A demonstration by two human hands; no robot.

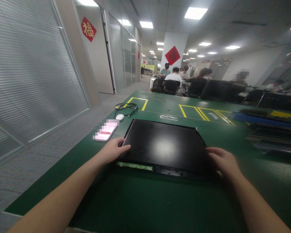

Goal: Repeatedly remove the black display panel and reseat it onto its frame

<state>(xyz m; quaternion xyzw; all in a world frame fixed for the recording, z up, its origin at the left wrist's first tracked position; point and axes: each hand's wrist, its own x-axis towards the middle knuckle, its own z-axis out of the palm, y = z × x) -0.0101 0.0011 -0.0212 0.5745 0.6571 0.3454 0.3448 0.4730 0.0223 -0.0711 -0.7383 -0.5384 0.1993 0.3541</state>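
Black LCD panel (160, 145) lies face up over the green surface (145, 200), long axis running left to right between left hand (115, 149) and right hand (224, 158), a circuit-board strip (135, 166) along its near edge. Left is part-curled on one short side, thumb over the face; right, also part-curled, grips the opposite side, neither nearer. From where I stand, cannot tell whether the panel is slightly lifted.

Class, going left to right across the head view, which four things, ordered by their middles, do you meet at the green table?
Rectangular phone with lit pinkish screen → flat black rectangular panel → bare right hand → long blue tray-like object.
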